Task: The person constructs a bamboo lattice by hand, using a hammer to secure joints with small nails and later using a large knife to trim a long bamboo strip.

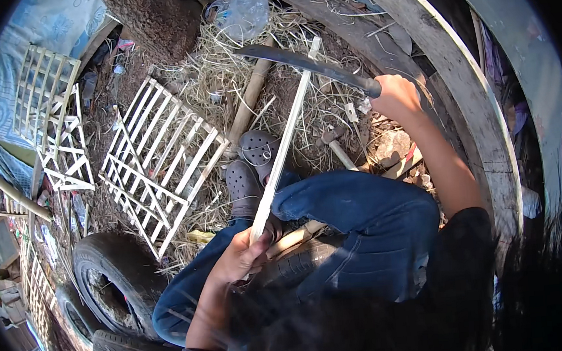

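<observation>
My left hand grips the near end of a long pale split cane strip that runs up and away over my knees. My right hand holds the handle of a long dark curved knife, whose blade lies across the strip's far end near the top of the view. I sit on a tyre in blue jeans, with grey perforated clogs on my feet in the straw below the strip.
A pale woven lattice panel lies on the ground at the left, with more panels beyond it. Tyres sit at lower left. A thick cane pole, a hammer, a clear plastic bottle and a curved wooden plank surround me.
</observation>
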Motion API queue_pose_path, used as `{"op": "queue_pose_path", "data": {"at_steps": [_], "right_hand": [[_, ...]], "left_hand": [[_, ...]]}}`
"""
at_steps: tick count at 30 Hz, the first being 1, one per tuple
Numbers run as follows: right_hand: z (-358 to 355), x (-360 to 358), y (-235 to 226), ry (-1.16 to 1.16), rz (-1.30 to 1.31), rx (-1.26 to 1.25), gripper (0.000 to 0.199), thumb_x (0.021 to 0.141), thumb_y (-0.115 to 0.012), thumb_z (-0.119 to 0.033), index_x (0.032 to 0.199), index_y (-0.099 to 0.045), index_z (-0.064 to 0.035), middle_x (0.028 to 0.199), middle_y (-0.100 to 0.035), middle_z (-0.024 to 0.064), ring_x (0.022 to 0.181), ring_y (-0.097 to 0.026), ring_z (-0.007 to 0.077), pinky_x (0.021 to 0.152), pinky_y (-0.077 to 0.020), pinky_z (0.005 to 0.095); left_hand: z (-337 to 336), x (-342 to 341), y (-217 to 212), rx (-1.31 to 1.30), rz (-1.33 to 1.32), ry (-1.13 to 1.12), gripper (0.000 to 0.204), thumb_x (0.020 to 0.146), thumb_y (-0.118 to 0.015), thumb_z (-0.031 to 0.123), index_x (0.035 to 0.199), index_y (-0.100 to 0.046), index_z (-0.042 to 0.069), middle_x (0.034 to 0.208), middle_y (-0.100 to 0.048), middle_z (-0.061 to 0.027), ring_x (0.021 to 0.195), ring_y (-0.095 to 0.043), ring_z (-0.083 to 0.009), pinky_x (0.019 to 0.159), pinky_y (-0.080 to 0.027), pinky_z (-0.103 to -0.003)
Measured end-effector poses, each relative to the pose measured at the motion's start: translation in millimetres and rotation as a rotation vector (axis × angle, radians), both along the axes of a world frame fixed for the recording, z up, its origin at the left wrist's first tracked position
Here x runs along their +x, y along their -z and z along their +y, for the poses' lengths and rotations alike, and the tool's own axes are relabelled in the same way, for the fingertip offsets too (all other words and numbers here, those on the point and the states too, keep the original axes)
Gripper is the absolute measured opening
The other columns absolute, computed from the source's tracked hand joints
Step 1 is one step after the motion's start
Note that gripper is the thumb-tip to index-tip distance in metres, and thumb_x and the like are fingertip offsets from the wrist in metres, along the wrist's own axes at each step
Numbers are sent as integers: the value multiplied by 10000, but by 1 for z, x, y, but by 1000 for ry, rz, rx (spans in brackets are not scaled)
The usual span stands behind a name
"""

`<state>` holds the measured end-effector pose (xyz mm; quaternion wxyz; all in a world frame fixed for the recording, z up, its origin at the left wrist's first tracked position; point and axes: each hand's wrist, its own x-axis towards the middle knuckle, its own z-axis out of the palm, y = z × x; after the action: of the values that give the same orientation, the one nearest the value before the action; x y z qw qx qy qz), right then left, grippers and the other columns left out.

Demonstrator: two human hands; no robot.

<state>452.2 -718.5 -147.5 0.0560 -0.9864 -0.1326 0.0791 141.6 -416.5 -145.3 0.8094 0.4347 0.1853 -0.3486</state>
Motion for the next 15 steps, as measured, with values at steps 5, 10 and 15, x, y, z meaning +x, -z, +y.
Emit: {"op": "queue_pose_path", "data": {"at_steps": [5, 10, 15], "right_hand": [[-1, -8, 40, 31, 191, -9, 247, 666, -623, -191, 839, -699, -32, 807, -679, 225, 829, -666, 388, 775, -512, 469], [-16, -29, 149, -7, 321, 187, 248, 682, -630, -220, 841, -690, -40, 843, -676, 225, 841, -653, 407, 759, -517, 483], [-32, -40, 192, 138, 525, 285, 318, 700, -669, -303, 871, -688, -35, 892, -677, 233, 905, -652, 392, 799, -517, 456]], "left_hand": [[14, 11, -4, -178, 129, 76, 524, 840, -592, 632, 947, -425, 146, 685, -287, 72, 542, -251, -36, 443, -216, -187], [20, 40, -27, -97, 307, 32, 889, 796, -333, 821, 1274, -455, 82, 686, -311, 57, 507, -221, -28, 419, -205, -164], [13, 100, -48, -108, 274, 63, 1247, 585, -259, 976, 1387, -386, 30, 668, -381, 21, 490, -428, -51, 429, -510, -265]]}}
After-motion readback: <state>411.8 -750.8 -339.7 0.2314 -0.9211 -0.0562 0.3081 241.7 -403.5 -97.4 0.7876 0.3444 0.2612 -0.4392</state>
